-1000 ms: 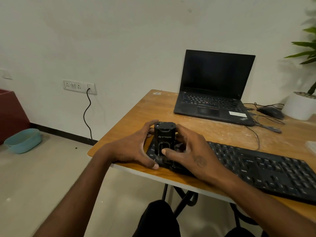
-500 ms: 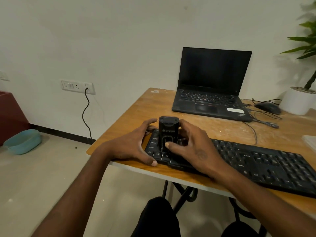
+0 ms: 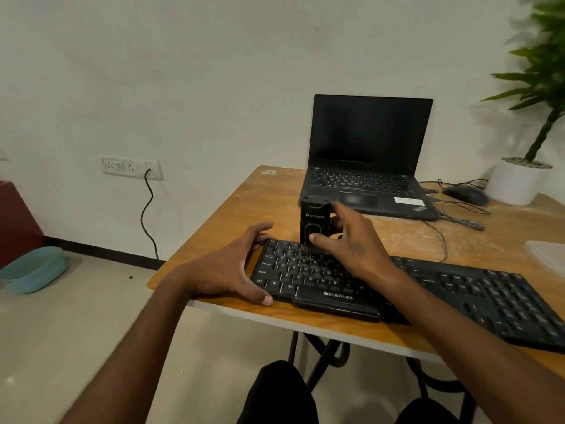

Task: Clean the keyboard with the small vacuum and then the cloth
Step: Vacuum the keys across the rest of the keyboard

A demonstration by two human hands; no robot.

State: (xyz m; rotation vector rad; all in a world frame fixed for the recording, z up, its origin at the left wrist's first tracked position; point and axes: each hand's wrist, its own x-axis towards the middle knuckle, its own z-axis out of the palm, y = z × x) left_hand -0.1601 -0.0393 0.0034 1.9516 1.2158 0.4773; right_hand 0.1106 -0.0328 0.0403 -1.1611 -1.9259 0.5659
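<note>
Lying on the floor at far left: one teal tub [image 3: 32, 272], contents not visible. Left hand [image 3: 227, 270] spread, bracing the left end of the one black keyboard [image 3: 428, 289], marked "ZEBRONICS", on the worktop [image 3: 220, 237]. Right hand [image 3: 351, 243] grips one small black vacuum [image 3: 315, 221], upright on the upper-left keys. One laptop [image 3: 367, 166] behind, open, screen dark. One white pot [image 3: 516, 182] holds a plant.

Both arms are bare from the wrist up, with no sleeves showing. The left hand [image 3: 232, 270] wears no ring, watch or glove. The right hand [image 3: 351, 249] has a small dark mark, like a little tattoo, on its back. Low down, two knees show in dark black trousers [image 3: 281, 393].
</note>
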